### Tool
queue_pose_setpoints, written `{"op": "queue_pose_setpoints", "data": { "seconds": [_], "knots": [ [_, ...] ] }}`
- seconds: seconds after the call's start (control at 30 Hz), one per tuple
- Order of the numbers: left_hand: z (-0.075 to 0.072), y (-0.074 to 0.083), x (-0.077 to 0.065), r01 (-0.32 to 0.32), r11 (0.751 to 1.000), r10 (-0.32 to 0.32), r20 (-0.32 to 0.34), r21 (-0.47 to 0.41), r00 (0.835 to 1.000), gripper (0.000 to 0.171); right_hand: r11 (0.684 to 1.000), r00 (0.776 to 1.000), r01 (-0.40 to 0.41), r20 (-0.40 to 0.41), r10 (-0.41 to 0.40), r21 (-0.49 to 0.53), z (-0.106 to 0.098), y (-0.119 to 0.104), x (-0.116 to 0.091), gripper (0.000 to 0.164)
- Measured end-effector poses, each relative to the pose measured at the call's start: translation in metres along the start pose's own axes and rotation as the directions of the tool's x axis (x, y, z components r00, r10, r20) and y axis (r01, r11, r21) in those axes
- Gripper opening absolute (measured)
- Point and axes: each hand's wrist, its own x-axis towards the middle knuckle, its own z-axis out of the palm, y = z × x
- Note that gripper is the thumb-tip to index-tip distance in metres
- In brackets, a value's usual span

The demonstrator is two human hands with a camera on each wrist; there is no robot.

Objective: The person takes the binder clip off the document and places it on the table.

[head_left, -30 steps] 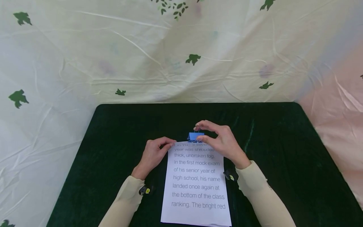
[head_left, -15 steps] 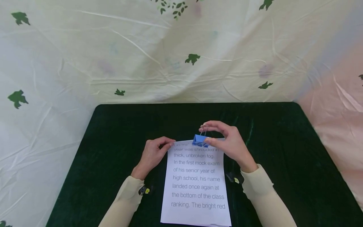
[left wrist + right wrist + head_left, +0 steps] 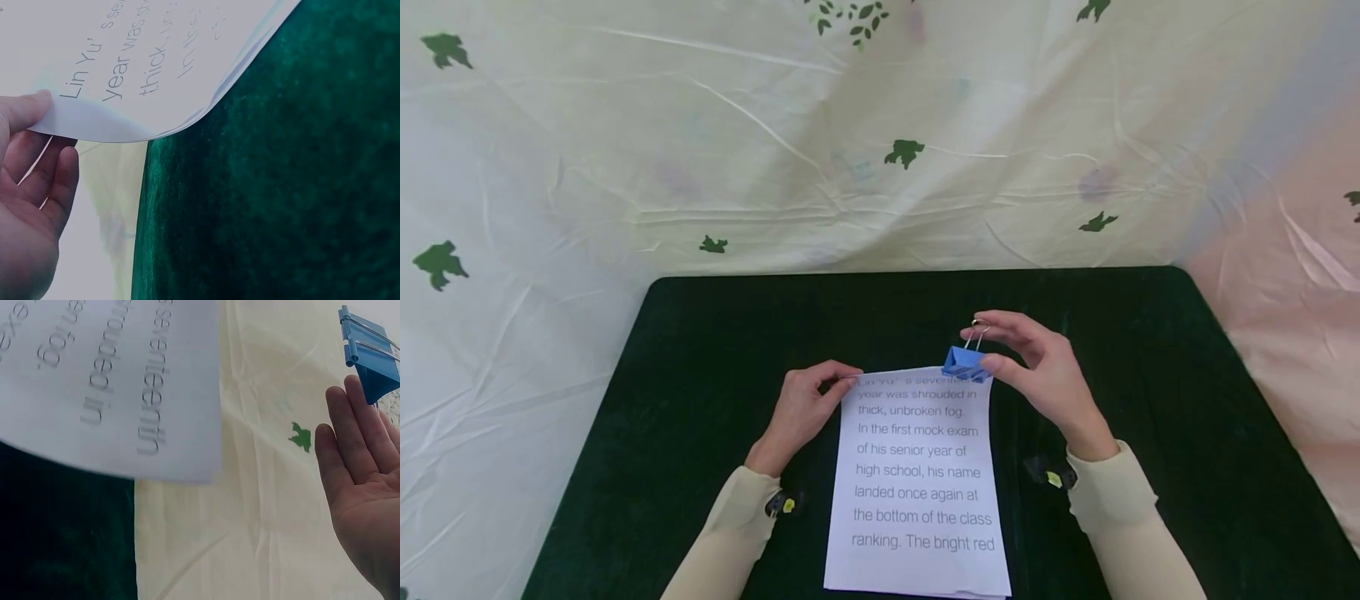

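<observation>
Printed sheets of paper stand in a thin stack in front of me, their top edge lifted off the table. At the upper left corner my left hand pinches the sheets, thumb on the printed side, as the left wrist view also shows. A blue binder clip is between the thumb and fingers of my right hand, near the paper's upper right corner. In the right wrist view the clip is apart from the paper, its wire handles partly visible.
A dark green velvet-covered table lies beneath. Behind it hangs a pale curtain with green leaf-like and bird-like prints. Small dark devices with yellow marks sit at both wrists.
My right hand has moved to the right with the binder clip, away from the middle of the paper's top edge to its right corner. The left hand keeps its grip.
</observation>
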Motion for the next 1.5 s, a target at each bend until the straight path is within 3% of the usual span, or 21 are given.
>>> {"op": "queue_pose_setpoints", "data": {
  "seconds": [0.93, 1.3, 1.5],
  "knots": [
    [-0.001, 0.001, -0.001, -0.014, 1.0, 0.015, -0.009, 0.026, 1.0, 0.013, 0.977, 0.993, -0.12, -0.023, 0.118, -0.173, -0.052, 0.001, -0.041, 0.049],
    [-0.003, 0.005, 0.001, 0.008, 1.0, -0.008, 0.008, 0.026, 1.0, 0.013, 0.946, 0.975, -0.207, 0.023, 0.22, -0.248, -0.063, 0.018, -0.055, 0.047],
    [-0.005, 0.006, 0.001, 0.012, 1.0, -0.012, 0.006, 0.022, 1.0, 0.013, 0.915, 0.949, -0.272, 0.073, 0.306, -0.296, -0.066, 0.034, -0.058, 0.046]
  ]
}}
